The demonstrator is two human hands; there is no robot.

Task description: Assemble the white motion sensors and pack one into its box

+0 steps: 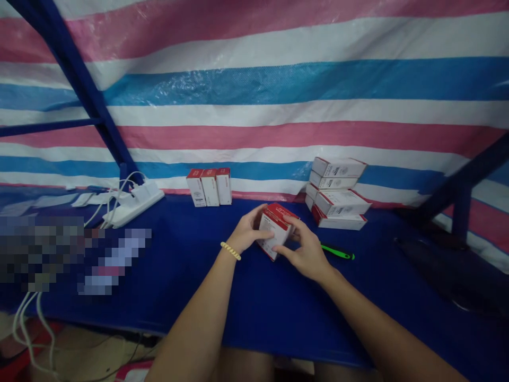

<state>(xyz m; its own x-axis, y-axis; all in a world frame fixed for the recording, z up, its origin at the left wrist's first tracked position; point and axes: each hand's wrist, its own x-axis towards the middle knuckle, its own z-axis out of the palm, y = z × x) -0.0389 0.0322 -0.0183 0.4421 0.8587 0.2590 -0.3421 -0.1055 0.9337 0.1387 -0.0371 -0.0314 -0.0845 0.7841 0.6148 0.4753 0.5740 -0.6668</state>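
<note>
Between my hands is a red-and-white cardboard box (273,233), tilted a little over the blue table. My left hand (250,229) grips its left side, thumb across the white face and fingers behind the top. On the right side, my right hand (304,246) holds it with the thumb low on the face and a finger near the red top edge. Beyond the right hand lies a green-handled tool (338,252), its far end hidden by that hand. Three similar boxes (210,188) stand upright in a row at the back. A stack of several more boxes (340,193) rises at the back right.
On the left sits a white power strip (137,204) with plugs and white cables, near a blurred-out area. Dark blue metal bars (85,90) frame the left side. A striped plastic sheet (254,85) hangs behind the blue table (178,276). A dark object (449,270) lies at right.
</note>
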